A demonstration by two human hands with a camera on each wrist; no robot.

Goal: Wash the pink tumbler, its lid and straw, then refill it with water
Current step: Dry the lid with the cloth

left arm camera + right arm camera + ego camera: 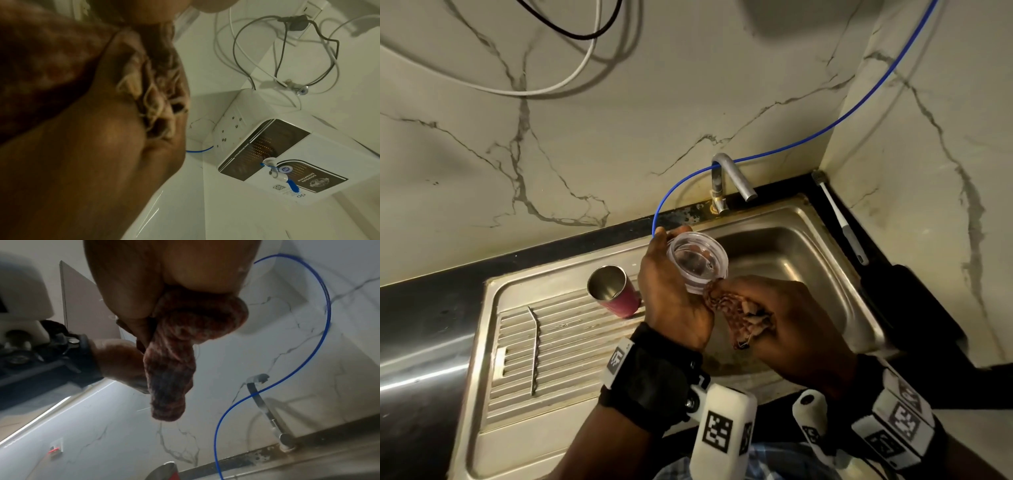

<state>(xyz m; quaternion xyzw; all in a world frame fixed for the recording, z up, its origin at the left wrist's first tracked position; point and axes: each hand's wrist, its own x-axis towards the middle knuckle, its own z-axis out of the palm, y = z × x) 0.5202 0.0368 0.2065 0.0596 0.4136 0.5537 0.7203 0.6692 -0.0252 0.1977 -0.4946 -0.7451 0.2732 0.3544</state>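
my left hand (674, 291) grips the clear lid (697, 262) over the sink (825, 274); right hand (791, 318) clutches a brown cloth (743, 313) against it. pink tumbler (614, 291) and straw (536, 346) lie on the drainboard.

The tumbler (613, 287) stands on the drainboard (571, 346), left of the sink basin (791, 260), with the straw (536, 346) lying further left. The tap (729, 181) rises behind the basin. Both hands meet over the basin's near-left edge, holding the lid (697, 262) and a cloth (739, 313).
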